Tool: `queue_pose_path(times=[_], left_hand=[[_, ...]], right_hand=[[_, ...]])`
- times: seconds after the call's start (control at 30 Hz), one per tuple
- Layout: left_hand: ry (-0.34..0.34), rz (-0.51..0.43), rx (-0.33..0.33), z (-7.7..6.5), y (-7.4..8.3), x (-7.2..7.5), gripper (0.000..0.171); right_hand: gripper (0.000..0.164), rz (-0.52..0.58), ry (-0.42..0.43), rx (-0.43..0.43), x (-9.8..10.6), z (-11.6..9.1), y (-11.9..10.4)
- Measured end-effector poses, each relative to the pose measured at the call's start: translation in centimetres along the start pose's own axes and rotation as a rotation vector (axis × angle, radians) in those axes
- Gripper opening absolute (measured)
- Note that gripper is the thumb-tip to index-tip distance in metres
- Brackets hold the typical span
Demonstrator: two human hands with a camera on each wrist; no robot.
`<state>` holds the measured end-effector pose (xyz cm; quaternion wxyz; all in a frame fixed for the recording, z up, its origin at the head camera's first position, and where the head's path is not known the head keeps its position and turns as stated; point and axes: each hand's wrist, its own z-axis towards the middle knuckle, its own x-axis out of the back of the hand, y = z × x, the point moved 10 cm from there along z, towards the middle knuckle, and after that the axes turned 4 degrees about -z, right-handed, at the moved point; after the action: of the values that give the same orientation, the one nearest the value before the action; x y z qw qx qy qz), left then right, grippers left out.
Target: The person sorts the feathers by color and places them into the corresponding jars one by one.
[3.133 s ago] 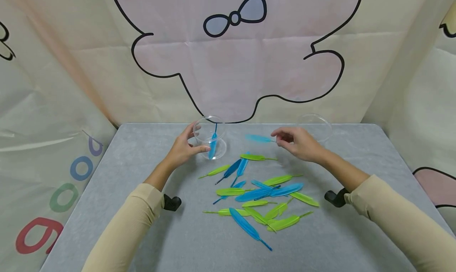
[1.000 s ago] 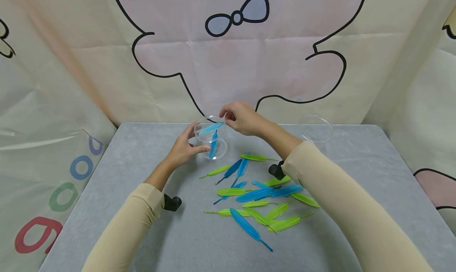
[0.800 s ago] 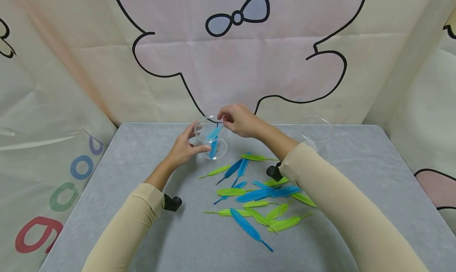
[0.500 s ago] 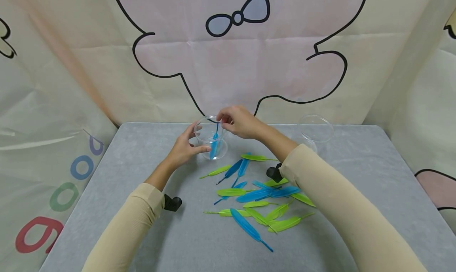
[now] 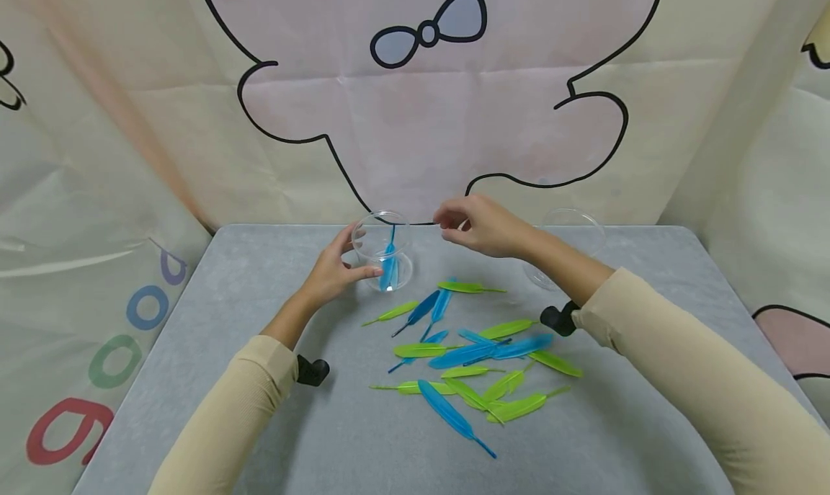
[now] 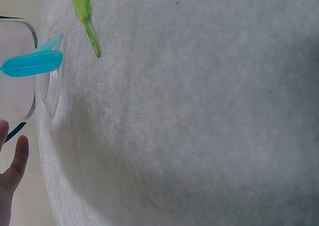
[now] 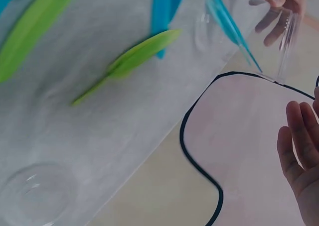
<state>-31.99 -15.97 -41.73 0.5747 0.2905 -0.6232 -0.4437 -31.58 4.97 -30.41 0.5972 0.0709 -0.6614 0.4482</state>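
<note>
My left hand (image 5: 332, 271) grips a clear plastic cup (image 5: 403, 266) near the table's back edge, thumb in front and fingers round the far side. Inside the cup, blue feathers (image 5: 390, 261) stand upright, their overlapping vanes also showing in the left wrist view. Right of that cup, my right hand (image 5: 483, 225) hovers with loosely bent fingers and nothing between them. The right wrist view shows its fingers (image 7: 297, 136) fairly straight. Blue feathers (image 5: 447, 408) and green feathers (image 5: 519, 407) lie scattered and overlapping on the table, below both hands.
A second clear cup (image 5: 573, 212) stands at the back right, partly behind my right forearm. Grey cloth covers the table (image 5: 648, 423). A printed curtain (image 5: 519, 127) hangs behind the table's back edge, with others at both sides.
A blue feather pinched by my right hand has gone down into the left cup and been let go. My right hand has since drawn back rightward; my left hand stays on the cup.
</note>
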Motion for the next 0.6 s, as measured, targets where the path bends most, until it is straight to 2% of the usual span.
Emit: queue_pose_path(times=[0.2,0.6], left_hand=[[0.005,0.008,-0.001,-0.1,0.0,0.0,0.094],[0.006,0.009,-0.001,-0.1,0.0,0.0,0.094]], right_hand=[[0.022,0.05,-0.046,0.005,0.2,-3.1,1.0],[0.025,0.126,-0.076,-0.048,-0.9,-8.8,4.9]])
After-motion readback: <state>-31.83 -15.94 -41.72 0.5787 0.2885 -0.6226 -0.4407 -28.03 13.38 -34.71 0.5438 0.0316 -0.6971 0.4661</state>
